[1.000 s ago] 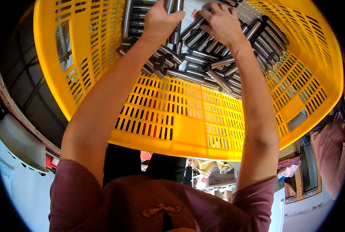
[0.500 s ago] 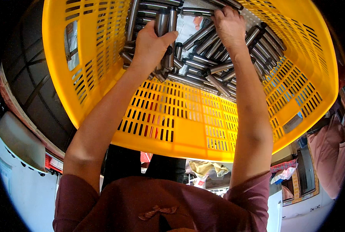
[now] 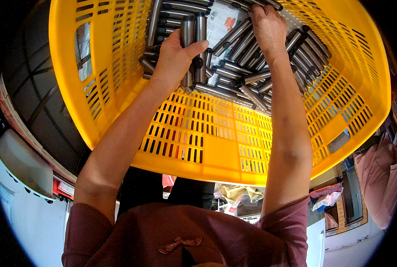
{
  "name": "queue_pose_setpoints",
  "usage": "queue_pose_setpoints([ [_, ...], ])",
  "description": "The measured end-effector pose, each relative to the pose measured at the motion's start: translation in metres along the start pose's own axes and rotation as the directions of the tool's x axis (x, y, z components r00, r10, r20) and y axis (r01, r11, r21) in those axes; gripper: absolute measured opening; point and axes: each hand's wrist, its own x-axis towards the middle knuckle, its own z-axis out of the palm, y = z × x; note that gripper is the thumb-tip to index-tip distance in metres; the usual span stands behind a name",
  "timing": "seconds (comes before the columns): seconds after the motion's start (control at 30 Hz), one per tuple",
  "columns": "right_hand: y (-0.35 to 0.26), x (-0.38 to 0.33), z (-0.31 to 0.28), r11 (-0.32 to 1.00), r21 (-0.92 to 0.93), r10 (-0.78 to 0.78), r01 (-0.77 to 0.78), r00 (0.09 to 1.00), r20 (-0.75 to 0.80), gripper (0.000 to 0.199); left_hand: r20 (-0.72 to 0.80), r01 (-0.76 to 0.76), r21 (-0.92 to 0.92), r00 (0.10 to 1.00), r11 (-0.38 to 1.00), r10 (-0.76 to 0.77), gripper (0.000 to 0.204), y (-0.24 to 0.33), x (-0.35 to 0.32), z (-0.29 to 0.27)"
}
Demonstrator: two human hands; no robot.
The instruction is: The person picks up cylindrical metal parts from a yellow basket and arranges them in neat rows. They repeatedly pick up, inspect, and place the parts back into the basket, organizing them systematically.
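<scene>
Since 0.5 s ago the left hand (image 3: 176, 60) has lifted two metal rods (image 3: 194, 44) clear, fingers clamped round them, upright over the near slotted wall of the yellow basket (image 3: 216, 147). Farther, right hand (image 3: 267, 26) rests on the rod pile (image 3: 247, 71), prob. gripping one; cannot tell.

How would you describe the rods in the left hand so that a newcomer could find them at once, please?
Start at the big yellow basket filling the view, with a heap of grey metal rods in it. The left hand grips two rods side by side. They alone are lifted clear of the heap, their round ends pointing up, while the others lie flat.
</scene>
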Motion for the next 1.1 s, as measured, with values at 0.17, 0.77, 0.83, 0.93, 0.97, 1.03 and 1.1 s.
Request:
queue_pose_setpoints([
  [0.17,-0.042,-0.026,-0.017,0.824,0.565,0.120,-0.046,0.988,-0.095,0.021,0.034,0.134,-0.118,0.991,0.984,-0.131,0.038,-0.005,0.008,0.000],
  [0.77,-0.035,-0.038,-0.012,0.990,0.010,-0.138,0.138,0.990,-0.020,0.041,0.249,0.036,0.160,0.966,0.986,-0.075,0.037,0.003,0.057,-0.013],
  [0.83,-0.038,-0.038,-0.014,0.956,-0.140,-0.244,0.256,0.965,0.096,0.047,0.240,0.002,0.289,0.968,0.957,-0.075,0.036,0.008,0.057,-0.008],
  [0.93,-0.030,-0.036,-0.018,0.967,-0.086,-0.216,0.240,0.950,0.224,0.051,0.318,-0.138,0.502,0.948,0.854,-0.034,0.036,0.010,0.065,-0.007],
  [0.97,-0.028,-0.035,-0.019,0.969,-0.069,-0.214,0.237,0.946,0.245,0.050,0.362,-0.202,0.566,0.932,0.799,-0.021,0.036,0.009,0.072,-0.006],
  [1.03,-0.026,-0.038,-0.017,0.965,-0.071,-0.230,0.252,0.946,0.227,0.046,0.460,-0.315,0.520,0.887,0.794,0.052,0.035,0.007,0.086,0.006],
  [1.1,-0.021,-0.043,-0.013,0.964,-0.079,-0.224,0.252,0.939,0.259,0.046,0.419,-0.319,0.749,0.907,0.581,-0.042,0.038,0.033,0.095,0.028],
])
